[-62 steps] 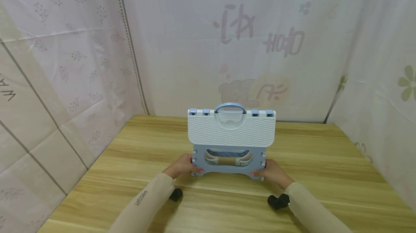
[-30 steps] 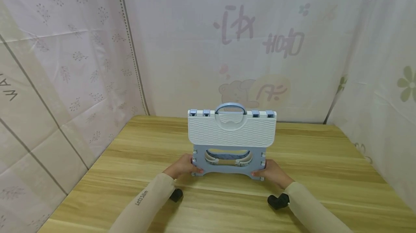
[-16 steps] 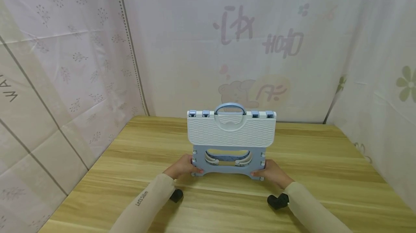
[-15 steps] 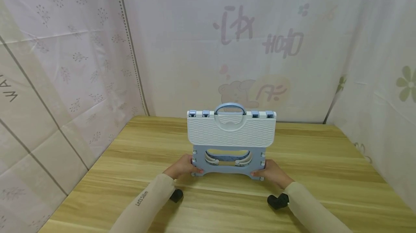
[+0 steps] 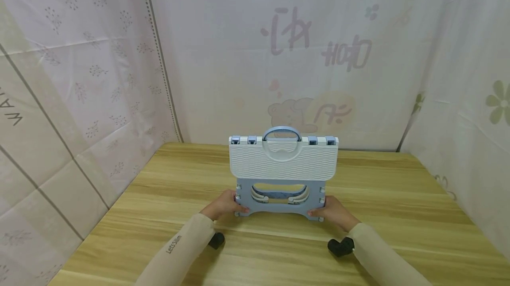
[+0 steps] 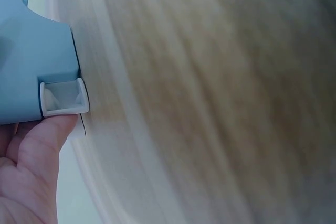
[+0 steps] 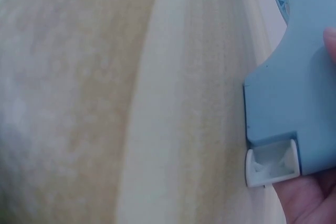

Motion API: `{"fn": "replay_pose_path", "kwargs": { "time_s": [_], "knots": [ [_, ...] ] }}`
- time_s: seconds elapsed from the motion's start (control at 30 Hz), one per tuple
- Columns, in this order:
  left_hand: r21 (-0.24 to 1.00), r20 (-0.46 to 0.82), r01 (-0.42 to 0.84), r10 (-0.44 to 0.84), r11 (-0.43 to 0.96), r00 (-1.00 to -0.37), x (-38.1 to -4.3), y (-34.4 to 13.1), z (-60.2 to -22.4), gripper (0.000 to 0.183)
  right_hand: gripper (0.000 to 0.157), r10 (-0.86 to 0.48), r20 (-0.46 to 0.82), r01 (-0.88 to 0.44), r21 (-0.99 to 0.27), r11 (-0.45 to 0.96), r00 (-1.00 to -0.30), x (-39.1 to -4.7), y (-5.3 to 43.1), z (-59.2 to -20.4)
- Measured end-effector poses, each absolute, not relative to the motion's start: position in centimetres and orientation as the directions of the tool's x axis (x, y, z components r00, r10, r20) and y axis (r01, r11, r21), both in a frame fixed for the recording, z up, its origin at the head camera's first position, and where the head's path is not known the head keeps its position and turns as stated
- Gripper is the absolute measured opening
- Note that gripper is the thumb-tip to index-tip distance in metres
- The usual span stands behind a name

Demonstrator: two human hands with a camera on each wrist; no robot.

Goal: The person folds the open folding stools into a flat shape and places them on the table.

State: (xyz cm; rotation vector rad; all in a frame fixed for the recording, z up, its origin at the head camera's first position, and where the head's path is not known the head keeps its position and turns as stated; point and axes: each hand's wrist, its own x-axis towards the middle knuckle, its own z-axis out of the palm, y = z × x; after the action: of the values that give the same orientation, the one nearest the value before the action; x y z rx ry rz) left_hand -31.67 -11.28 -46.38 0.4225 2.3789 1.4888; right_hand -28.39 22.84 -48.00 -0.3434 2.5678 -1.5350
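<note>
A folding step stool [image 5: 283, 162] with a white textured top panel, light-blue legs and a blue carry handle [image 5: 283, 131] stands upright on the wooden table in the head view. My left hand [image 5: 225, 202] grips the lower left side of its blue leg panel [image 5: 280, 207], thumb in front. At the lower right side my right hand [image 5: 334, 210] holds it the same way. In the left wrist view, fingers [image 6: 39, 145] press by a white corner foot [image 6: 64, 97]. The right wrist view has the matching foot [image 7: 273, 163] beside that palm. Most fingers are hidden behind the stool.
The wood-grain table [image 5: 191, 175] spreads around the stool on all sides. Patterned fabric curtains [image 5: 223, 56] hang behind and at both sides. A black piece [image 5: 341, 247] sits at the right wrist, and another black piece [image 5: 216, 240] at the left.
Through the stool's oval cut-out, the blue part behind has dropped since the earliest frame, and a strip of table now shows above it. Both hands keep their places.
</note>
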Motion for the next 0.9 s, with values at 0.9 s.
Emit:
{"fn": "replay_pose_path", "kwargs": {
  "time_s": [0.9],
  "knots": [
    [0.779,-0.095,0.151,0.352,0.609,-0.931,-31.8,-12.9,-45.8,0.028,0.047,-0.336,0.072,-0.249,-0.815,0.522,-0.939,-28.4,25.7,-47.0]
  ]
}}
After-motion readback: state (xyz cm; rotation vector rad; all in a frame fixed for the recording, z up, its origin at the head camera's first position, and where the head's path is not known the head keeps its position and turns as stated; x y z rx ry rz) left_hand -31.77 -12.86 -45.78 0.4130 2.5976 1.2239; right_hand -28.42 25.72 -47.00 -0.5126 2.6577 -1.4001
